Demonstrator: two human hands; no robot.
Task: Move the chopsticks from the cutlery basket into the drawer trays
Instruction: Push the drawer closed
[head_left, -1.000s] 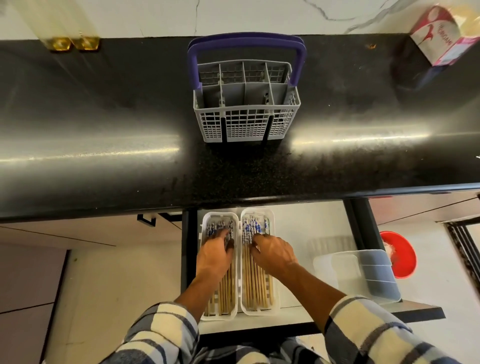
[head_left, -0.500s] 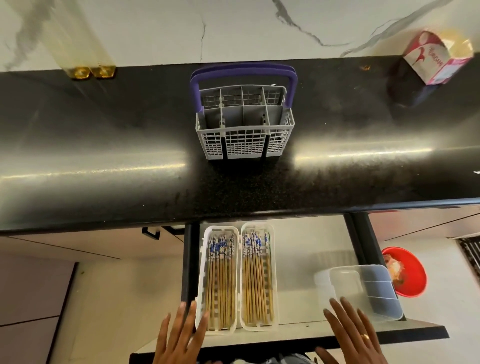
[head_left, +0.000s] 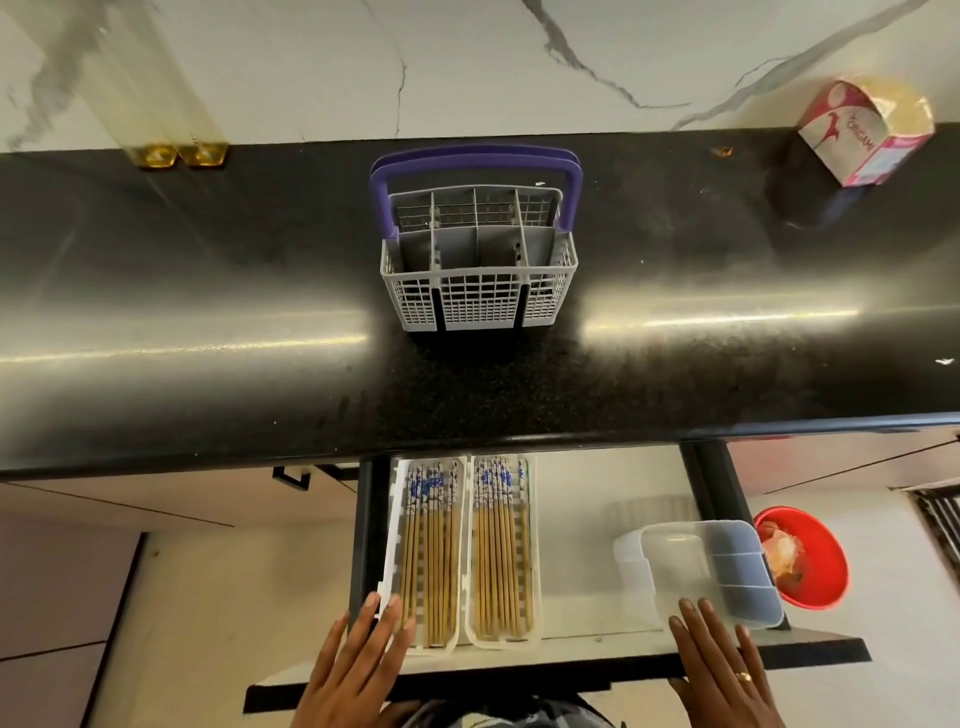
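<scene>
Both open, empty hands (head_left: 358, 670) lie flat at the drawer (head_left: 582, 657) front, chopsticks (head_left: 498, 551) pointing lengthwise away, nearer the left.

One cutlery basket (head_left: 479, 260) stands mid-worktop, toward the back edge, with one purple handle (head_left: 475, 161); two white drawer trays (head_left: 470, 556) lie side by side at the drawer's left edge, each holding a bundle of chopsticks (head_left: 500, 551) too tightly packed to count; one clear lidded box (head_left: 711, 571) sits at the drawer's right edge; one red bowl (head_left: 810, 556) below; one pink carton (head_left: 865, 132) at the worktop's back right corner; two hands, left hand (head_left: 358, 670) and right hand (head_left: 722, 670).
</scene>
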